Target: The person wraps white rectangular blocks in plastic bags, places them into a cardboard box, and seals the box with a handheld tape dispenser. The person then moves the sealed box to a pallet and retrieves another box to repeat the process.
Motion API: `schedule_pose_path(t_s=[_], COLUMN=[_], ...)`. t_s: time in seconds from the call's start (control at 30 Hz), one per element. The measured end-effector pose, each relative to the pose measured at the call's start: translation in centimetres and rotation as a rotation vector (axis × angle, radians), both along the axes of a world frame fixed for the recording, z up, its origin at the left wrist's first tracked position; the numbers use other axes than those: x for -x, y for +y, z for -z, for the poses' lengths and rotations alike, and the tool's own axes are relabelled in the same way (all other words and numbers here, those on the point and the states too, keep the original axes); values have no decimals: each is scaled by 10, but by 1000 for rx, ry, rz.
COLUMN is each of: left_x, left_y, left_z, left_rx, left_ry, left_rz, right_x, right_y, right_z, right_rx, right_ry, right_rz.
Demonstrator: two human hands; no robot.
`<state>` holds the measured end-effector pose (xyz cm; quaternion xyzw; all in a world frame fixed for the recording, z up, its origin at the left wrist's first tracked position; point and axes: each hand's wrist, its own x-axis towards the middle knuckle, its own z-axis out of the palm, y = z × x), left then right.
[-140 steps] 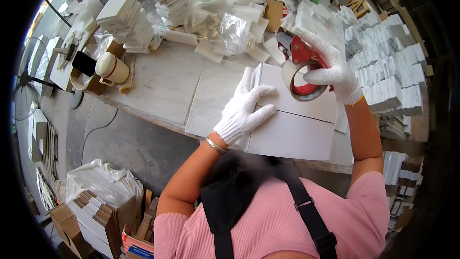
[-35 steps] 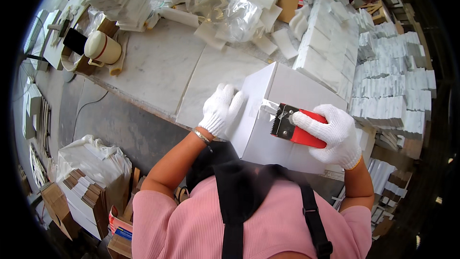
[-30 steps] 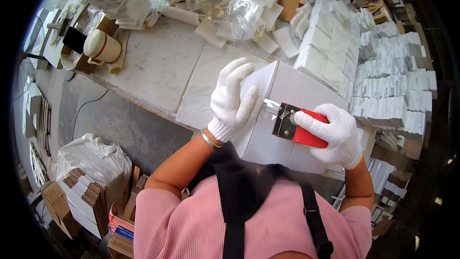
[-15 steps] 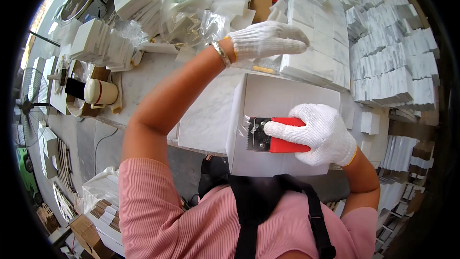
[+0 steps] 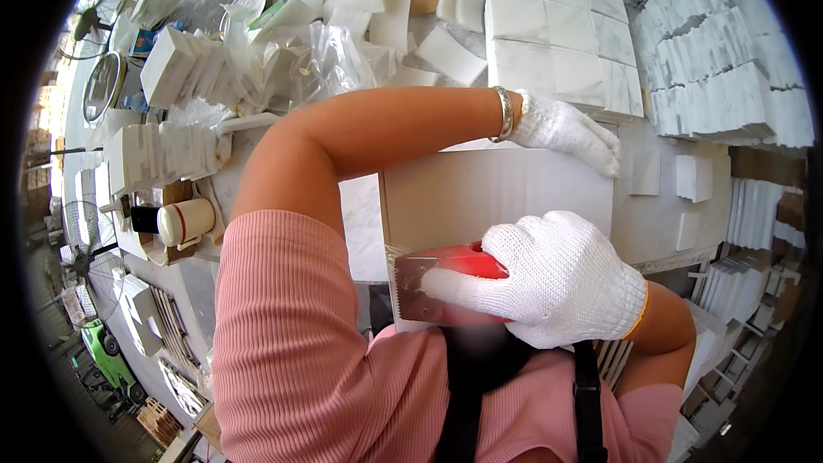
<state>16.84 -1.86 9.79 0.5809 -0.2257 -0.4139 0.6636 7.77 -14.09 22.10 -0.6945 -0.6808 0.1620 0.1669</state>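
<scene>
A white cardboard box (image 5: pixel 506 193) sits at the table's near edge, close against my body. My right hand (image 5: pixel 566 279), in a white knit glove, is wrapped round a red tape dispenser (image 5: pixel 416 287) with a toothed metal blade. The dispenser is over the box's near left part, its blade pointing left, and a bit of clear tape shows by the teeth. My left hand (image 5: pixel 568 133), gloved too, reaches across the far side. Its fingers are stretched out and lie along the box's far right corner. The box's near edge is partly hidden by my right hand and the dispenser.
Marble tiles (image 5: pixel 557 26) are laid in a block beyond the box. Stacked tiles (image 5: pixel 694 77) fill the right side. White foam sheets (image 5: pixel 450 56) and clear plastic bags (image 5: pixel 343 56) lie at the far left. A cream jug (image 5: pixel 187 221) stands left, near more tile stacks (image 5: pixel 163 154).
My left hand has come down and to the right, onto the box's far right corner. My right hand has brought the tape dispenser nearer my body and slightly left. The view has shifted.
</scene>
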Motion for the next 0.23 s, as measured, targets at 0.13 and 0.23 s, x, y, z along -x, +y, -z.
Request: schedule_pose_path(t_s=[0.13, 0.23], left_x=[1, 1], left_y=[-1, 1], left_z=[3, 4], left_rx=[34, 62], left_ry=[65, 106], left_rz=[26, 25], right_x=[-4, -7], right_y=[-2, -7], right_z=[0, -2], right_rx=[21, 26], right_ry=[13, -2], right_rz=[0, -26])
